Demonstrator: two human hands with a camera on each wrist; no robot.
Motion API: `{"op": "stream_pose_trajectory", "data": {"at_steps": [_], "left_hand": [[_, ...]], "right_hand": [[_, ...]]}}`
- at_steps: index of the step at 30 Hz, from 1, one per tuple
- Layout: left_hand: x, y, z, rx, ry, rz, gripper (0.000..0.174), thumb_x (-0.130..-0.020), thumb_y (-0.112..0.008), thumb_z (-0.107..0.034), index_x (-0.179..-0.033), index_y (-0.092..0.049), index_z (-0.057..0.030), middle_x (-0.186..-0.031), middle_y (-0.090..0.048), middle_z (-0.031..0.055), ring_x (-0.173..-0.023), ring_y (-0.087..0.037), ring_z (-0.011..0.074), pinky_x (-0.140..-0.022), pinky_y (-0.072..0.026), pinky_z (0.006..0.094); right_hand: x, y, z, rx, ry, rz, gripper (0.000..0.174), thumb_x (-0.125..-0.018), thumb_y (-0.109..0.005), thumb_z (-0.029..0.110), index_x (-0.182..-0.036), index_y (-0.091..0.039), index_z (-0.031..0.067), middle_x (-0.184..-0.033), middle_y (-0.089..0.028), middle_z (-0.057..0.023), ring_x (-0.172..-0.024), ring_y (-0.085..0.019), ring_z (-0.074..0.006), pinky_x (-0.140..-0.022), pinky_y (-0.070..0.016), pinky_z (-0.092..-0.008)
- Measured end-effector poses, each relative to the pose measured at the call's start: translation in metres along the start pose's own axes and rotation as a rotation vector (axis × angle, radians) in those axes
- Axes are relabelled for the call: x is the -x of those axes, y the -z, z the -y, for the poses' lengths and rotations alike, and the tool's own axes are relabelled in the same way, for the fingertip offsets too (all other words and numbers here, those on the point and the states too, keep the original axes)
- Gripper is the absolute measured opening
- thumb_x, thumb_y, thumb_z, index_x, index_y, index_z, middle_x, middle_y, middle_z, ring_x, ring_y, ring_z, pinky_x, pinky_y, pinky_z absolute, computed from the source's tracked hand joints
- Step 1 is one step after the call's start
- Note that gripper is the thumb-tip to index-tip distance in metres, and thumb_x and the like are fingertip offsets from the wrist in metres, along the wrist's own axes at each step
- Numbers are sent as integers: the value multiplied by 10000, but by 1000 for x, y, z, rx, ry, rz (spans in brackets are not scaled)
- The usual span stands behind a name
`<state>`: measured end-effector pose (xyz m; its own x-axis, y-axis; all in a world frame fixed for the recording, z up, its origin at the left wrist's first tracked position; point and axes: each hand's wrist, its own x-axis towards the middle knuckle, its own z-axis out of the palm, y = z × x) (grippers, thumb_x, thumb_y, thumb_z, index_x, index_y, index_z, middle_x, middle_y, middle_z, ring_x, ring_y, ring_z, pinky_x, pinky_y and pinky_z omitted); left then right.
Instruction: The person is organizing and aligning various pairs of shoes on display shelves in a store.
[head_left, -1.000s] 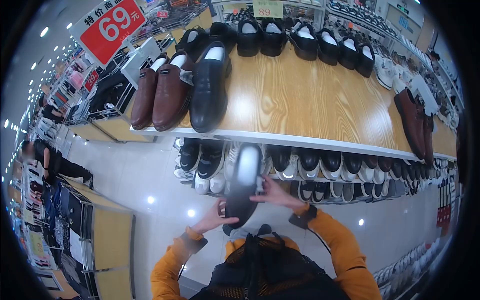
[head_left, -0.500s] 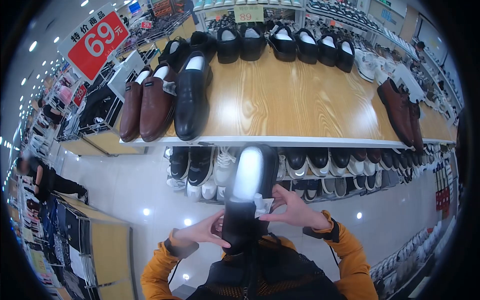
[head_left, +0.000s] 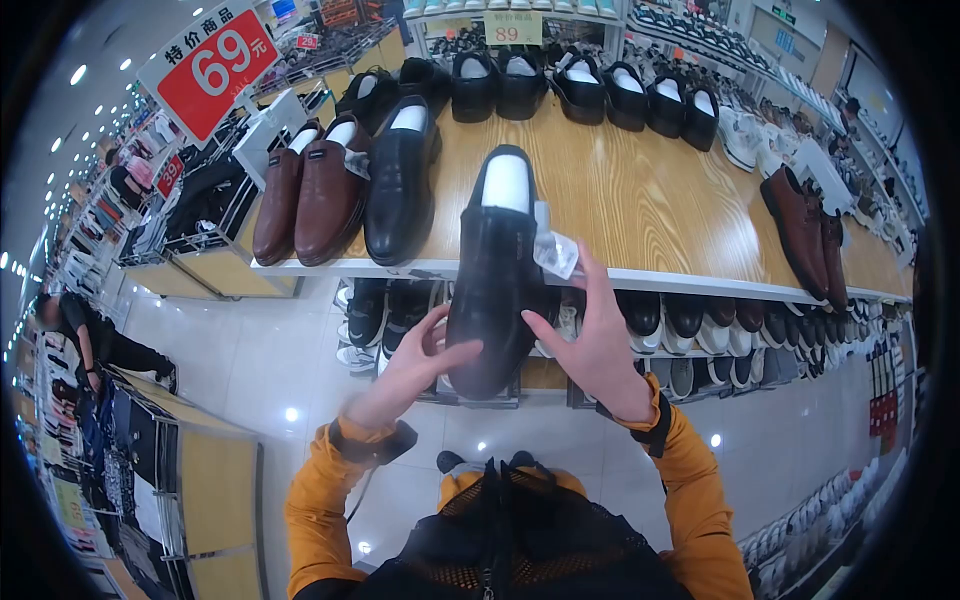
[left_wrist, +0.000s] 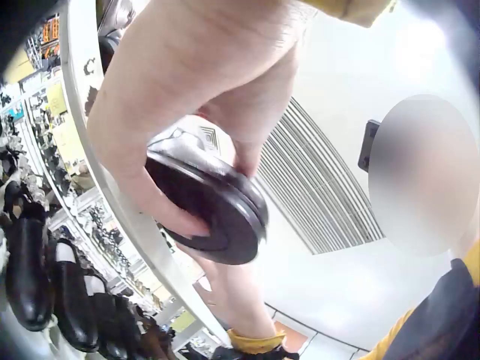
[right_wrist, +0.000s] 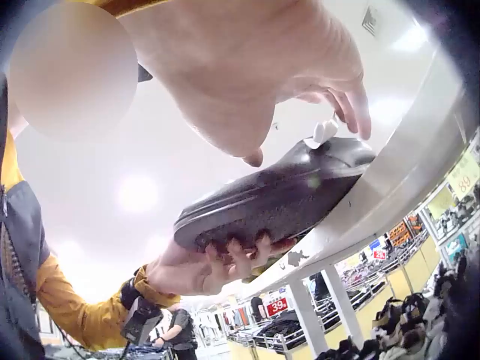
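A black leather shoe (head_left: 492, 280) with white stuffing (head_left: 507, 183) in its opening is held out, toe towards the body, its heel overlapping the display table's front edge in the head view. My left hand (head_left: 405, 370) grips the toe end; in the left wrist view its fingers (left_wrist: 176, 217) curve against the dark sole. On the other side my right hand (head_left: 597, 350) is spread beside the shoe, thumb near its flank. Its fingertips (right_wrist: 363, 126) reach close to a white tag (right_wrist: 324, 133) on the shoe's side.
Left on the wooden table (head_left: 600, 200) stand a black shoe (head_left: 400, 190) and brown loafers (head_left: 330, 205). Black shoes (head_left: 580, 90) line the back; brown lace-ups (head_left: 800, 235) stand right. Shoe racks (head_left: 690, 325) sit below the white edge. A person (head_left: 90, 335) stands far left.
The shoe has moved forward from near my body to the table's front edge. Both hands have reached out with it, and the right hand has spread its fingers near the tag.
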<state>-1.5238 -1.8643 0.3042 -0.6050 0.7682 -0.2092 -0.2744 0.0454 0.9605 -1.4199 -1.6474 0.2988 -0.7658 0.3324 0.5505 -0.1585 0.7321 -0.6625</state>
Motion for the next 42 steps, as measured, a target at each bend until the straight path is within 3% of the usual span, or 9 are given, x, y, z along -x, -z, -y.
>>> {"op": "stream_pose_trajectory", "data": {"at_steps": [2,6,8,11,14,17,19,32,42], "left_hand": [[-7,-5,-2,76,11,-86,775,-874,-769,-213,-1464,-328,28,-1228,-632,85,-1090,-607,123,-933,-477,267],[-19,-23,-11,118,-28,-205,749,-903,-749,-261,-1453,-318,10,-1264,-615,130,-1089,-621,147,-925,-499,290],[-28,-27,-8,161,-50,-252,732,-914,-737,-261,-1451,-319,9,-1265,-615,137,-1088,-626,159,-921,-506,297],[-38,-19,8,177,-77,-309,657,-955,-687,-258,-1443,-335,6,-1289,-581,155,-1103,-611,176,-892,-529,309],[-34,-8,28,-286,-396,-378,597,-963,-666,-244,-1434,-384,-9,-1347,-476,159,-1169,-541,193,-927,-514,335],[-25,-2,19,-861,-677,-518,581,-939,-679,-191,-1440,-427,-37,-1447,-398,187,-1312,-467,319,-1010,-472,386],[-21,-9,2,-985,-673,-419,532,-954,-615,-80,-1456,-444,-55,-1535,-334,170,-1385,-405,326,-1100,-386,401],[-70,-1,-11,-1287,-830,-354,529,-955,-598,-113,-1447,-430,-13,-1522,-380,187,-1446,-313,384,-1124,-370,428],[-80,-3,7,-1190,-796,-422,546,-1013,-484,-94,-1524,-303,-30,-1587,-277,165,-1489,-224,365,-1147,-341,428]], "right_hand": [[0,-1,-2,30,116,3,818,-851,-772,325,-1474,-376,-26,-1517,-317,-302,-1409,-376,-406,-1109,-382,-425],[-11,6,10,290,265,-8,793,-831,-781,358,-1464,-431,33,-1518,-358,-253,-1417,-366,-406,-1088,-412,-431],[-14,4,17,64,340,279,729,-820,-775,365,-1435,-496,90,-1527,-383,-187,-1431,-337,-415,-1078,-430,-445],[-18,-15,10,195,386,237,670,-825,-758,355,-1404,-536,102,-1526,-401,-143,-1428,-340,-417,-1068,-445,-451],[-28,-26,2,215,413,193,644,-849,-733,332,-1410,-524,93,-1531,-391,-153,-1436,-325,-412,-1081,-437,-448],[-44,-37,-11,185,428,190,649,-852,-730,329,-1409,-515,76,-1536,-380,-160,-1445,-304,-412,-1098,-418,-453],[-55,-43,-17,147,436,217,653,-853,-729,326,-1409,-509,66,-1539,-373,-167,-1450,-293,-411,-1110,-405,-457],[-47,-36,-33,316,432,236,848,-866,-682,404,-1539,-295,65,-1586,-302,-172,-1383,-417,-319,-1140,-353,-441],[-48,-46,-29,323,451,193,856,-834,-714,373,-1539,-307,108,-1587,-289,-169,-1393,-398,-340,-1130,-363,-450]]}}
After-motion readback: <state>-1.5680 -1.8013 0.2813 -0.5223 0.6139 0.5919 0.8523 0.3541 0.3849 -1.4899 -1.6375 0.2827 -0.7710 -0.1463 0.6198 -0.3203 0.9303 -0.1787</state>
